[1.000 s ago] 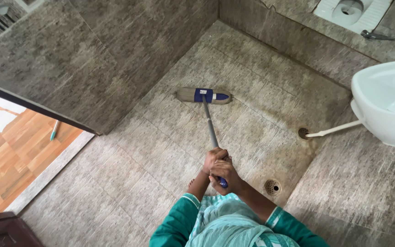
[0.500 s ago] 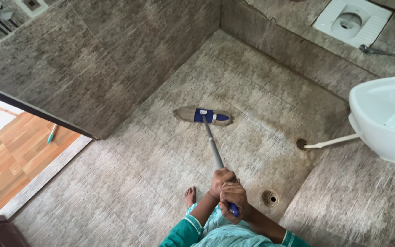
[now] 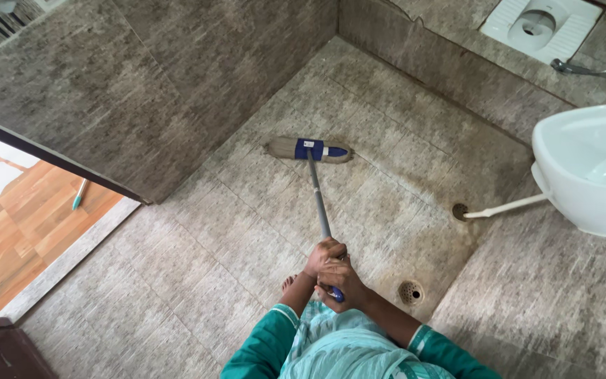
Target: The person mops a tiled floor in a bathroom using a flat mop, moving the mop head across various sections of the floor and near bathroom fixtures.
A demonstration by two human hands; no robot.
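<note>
Both my hands grip the grey handle (image 3: 318,196) of a long floor brush. My left hand (image 3: 322,256) sits higher on the shaft, and my right hand (image 3: 343,282) wraps the blue end grip just below it. The brush head (image 3: 310,149), tan bristles with a blue clamp, rests flat on the grey tiled floor (image 3: 198,281) close to the left wall. My teal sleeves and light garment fill the bottom edge, with my bare toes (image 3: 288,283) showing beside them.
A white washbasin (image 3: 587,172) hangs at the right, its white drain pipe (image 3: 506,205) running to a floor drain (image 3: 460,210). Another round drain (image 3: 410,292) lies near my feet. A white squat toilet (image 3: 541,27) sits on a raised step. An open doorway (image 3: 36,231) shows wooden flooring.
The brush head has slid a little toward the left wall, and my hands have shifted with the handle. The view has tilted slightly.
</note>
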